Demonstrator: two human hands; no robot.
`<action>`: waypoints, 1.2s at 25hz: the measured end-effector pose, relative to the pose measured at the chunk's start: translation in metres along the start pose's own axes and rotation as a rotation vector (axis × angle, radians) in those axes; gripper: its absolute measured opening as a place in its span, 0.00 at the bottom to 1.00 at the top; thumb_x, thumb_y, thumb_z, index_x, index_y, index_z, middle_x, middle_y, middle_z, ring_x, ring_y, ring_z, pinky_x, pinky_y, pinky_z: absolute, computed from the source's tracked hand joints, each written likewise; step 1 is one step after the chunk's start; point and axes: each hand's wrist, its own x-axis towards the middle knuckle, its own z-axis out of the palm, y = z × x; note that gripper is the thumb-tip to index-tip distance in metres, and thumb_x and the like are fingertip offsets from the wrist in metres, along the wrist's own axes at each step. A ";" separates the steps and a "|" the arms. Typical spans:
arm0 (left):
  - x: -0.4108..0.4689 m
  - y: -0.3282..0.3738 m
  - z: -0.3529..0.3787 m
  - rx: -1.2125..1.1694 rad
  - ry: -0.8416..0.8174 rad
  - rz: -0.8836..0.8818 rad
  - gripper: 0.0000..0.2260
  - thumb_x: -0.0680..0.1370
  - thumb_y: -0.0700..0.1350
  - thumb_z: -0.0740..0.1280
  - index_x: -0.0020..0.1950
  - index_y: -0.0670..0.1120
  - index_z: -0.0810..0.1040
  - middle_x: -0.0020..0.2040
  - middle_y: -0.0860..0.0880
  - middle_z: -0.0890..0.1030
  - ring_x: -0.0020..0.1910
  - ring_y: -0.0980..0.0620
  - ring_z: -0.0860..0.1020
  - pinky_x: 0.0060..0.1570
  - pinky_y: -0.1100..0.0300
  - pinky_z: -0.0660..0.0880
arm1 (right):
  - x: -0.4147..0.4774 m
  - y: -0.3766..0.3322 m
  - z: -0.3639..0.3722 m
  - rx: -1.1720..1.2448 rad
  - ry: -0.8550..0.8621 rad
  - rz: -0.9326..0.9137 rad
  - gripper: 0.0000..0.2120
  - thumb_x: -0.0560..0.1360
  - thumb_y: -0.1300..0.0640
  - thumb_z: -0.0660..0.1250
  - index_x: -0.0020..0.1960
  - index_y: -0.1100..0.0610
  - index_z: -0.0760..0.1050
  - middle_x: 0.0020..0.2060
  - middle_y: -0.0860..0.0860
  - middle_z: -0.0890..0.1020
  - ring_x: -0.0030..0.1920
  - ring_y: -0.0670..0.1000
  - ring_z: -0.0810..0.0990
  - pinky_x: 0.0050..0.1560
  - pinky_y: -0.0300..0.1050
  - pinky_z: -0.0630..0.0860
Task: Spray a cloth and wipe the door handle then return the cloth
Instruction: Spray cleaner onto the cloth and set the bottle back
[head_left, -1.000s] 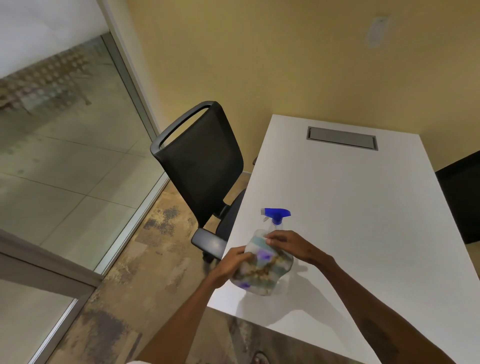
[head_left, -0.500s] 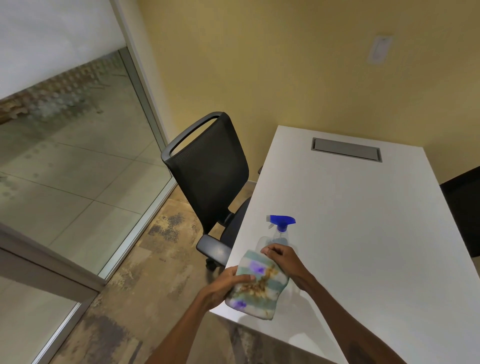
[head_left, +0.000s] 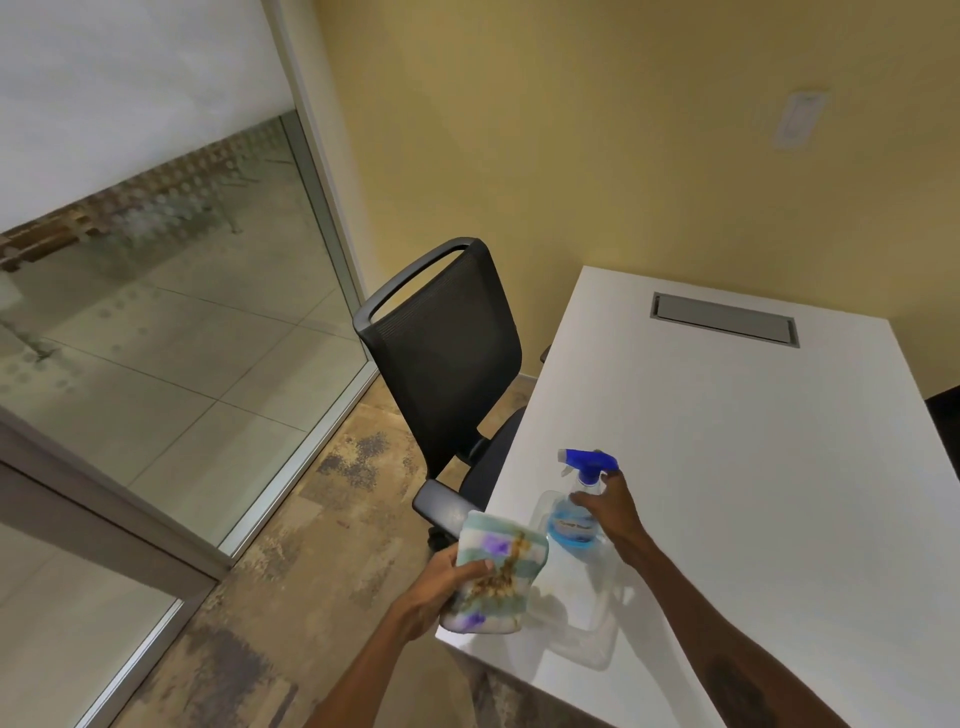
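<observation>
Split up just now: left hand (head_left: 441, 582) grip kept folded cloth (head_left: 493, 577), right hand (head_left: 608, 506) grip went onto spray bottle (head_left: 579, 512) neck on table (head_left: 753, 467). Spraying next, probably.

The right hand (head_left: 610, 512) covers the spray bottle's (head_left: 574, 525) neck, so can't tell how tight the grip is. Bottle label's too blurry to read. A second chair (head_left: 945, 423) is cut off at the right edge, and the cloth (head_left: 493, 577) hides the left hand's (head_left: 441, 587) fingers.
</observation>
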 end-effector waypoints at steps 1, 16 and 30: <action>0.000 0.000 -0.001 0.006 0.008 0.002 0.12 0.79 0.40 0.72 0.62 0.43 0.78 0.53 0.44 0.88 0.51 0.44 0.87 0.44 0.56 0.84 | 0.005 0.000 0.001 -0.021 0.005 -0.004 0.25 0.74 0.65 0.72 0.68 0.64 0.68 0.59 0.58 0.76 0.62 0.58 0.76 0.69 0.56 0.72; 0.010 0.024 0.019 0.041 0.131 0.064 0.09 0.82 0.40 0.68 0.60 0.50 0.79 0.50 0.50 0.88 0.45 0.51 0.88 0.40 0.62 0.83 | -0.041 -0.015 -0.012 -0.320 0.177 -0.597 0.26 0.67 0.43 0.76 0.57 0.56 0.76 0.45 0.46 0.79 0.41 0.49 0.78 0.44 0.36 0.75; -0.036 0.073 -0.003 -0.113 0.219 0.261 0.09 0.83 0.42 0.66 0.63 0.43 0.79 0.53 0.48 0.85 0.46 0.52 0.87 0.40 0.64 0.83 | -0.128 -0.064 0.050 0.344 -0.439 -0.275 0.10 0.71 0.60 0.68 0.50 0.48 0.80 0.36 0.44 0.86 0.36 0.48 0.85 0.35 0.39 0.83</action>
